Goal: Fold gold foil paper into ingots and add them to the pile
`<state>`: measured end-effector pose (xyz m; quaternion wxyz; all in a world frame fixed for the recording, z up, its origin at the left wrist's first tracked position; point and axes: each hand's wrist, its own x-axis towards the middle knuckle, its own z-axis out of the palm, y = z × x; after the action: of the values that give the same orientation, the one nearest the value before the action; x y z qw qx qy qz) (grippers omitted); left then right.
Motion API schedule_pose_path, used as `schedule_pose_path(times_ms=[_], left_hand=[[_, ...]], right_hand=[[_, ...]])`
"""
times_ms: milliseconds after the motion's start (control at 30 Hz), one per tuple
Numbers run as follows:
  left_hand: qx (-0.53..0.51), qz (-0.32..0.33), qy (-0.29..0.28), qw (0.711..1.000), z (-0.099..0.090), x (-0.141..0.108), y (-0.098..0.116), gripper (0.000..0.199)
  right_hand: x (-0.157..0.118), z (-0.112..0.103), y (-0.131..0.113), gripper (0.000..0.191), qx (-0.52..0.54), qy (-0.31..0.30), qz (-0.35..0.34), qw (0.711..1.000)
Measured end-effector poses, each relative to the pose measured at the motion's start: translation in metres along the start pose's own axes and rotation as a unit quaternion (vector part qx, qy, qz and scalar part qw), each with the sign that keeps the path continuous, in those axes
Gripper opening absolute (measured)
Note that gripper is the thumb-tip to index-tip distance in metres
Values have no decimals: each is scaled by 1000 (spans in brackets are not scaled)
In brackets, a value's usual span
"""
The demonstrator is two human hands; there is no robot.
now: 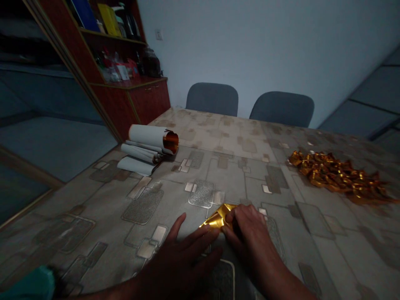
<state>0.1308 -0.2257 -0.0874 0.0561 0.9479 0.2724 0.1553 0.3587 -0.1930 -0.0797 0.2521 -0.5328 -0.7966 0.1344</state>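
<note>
A piece of gold foil paper (219, 216), creased and partly folded, lies on the patterned tablecloth at the near middle. My right hand (250, 233) pinches its right end between thumb and curled fingers. With its fingers stretched out and the thumb apart, my left hand (187, 254) rests at the foil's near left edge, fingertips touching it. Both hands hide part of the foil's near side. Over at the right lies a pile of folded gold foil pieces (340, 175), apart from my hands.
Curled sheets (146, 139), pale outside and gold inside, lie at the back left of the table. Two grey chairs (212, 98) stand along the far edge. A reddish wooden cabinet (146, 100) with jars and bags is behind the table's left corner.
</note>
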Motion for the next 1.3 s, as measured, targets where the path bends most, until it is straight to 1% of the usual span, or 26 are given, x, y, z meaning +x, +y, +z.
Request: schedule_pose_path(times_ms=[100,167,233,367,500,600,700,800,867,967,1033,1133,1200,1300], left_hand=[[-14,-9,3,1000,-1,0,0,66],[-23,-16,-3,1000,-7,2,1,66],[-35,-21,-20,999,-14,6,2,68],[-78,-46,-65,994,-23,19,0,81],[-92,-84,-99,987,-25,33,-3,79],[-73,-85,-108,988,-26,40,-4,75],[-63,-79,-86,991,-25,40,-6,71],[-59,-74,-54,994,-21,34,-9,65],[-45,-72,-26,996,-19,27,-13,59],[-2,-75,-6,997,-20,14,-18,48],[27,-70,14,997,-20,5,-22,47],[39,-53,30,997,-19,-2,-28,46],[28,-54,46,997,-19,0,-31,37],[-21,-81,76,994,-23,16,-33,17]], right_hand=[[-2,-3,2,23,25,-8,8,1000],[-3,-4,4,22,40,-13,11,999],[-4,-6,7,21,48,-27,4,998],[-4,-7,14,14,33,-55,-38,997],[-4,-5,21,9,11,-51,-71,996],[-4,-4,22,9,1,-36,-75,997],[-3,-4,21,11,-4,-33,-77,996],[-2,-6,20,15,-1,-23,-79,997],[-1,-7,19,16,8,-23,-80,996],[1,-8,19,18,23,-29,-83,996],[2,-9,19,18,28,-39,-79,996],[4,-12,17,17,36,-55,-63,996],[5,-15,14,17,46,-58,-54,996],[9,-23,11,17,63,-77,-47,994]])
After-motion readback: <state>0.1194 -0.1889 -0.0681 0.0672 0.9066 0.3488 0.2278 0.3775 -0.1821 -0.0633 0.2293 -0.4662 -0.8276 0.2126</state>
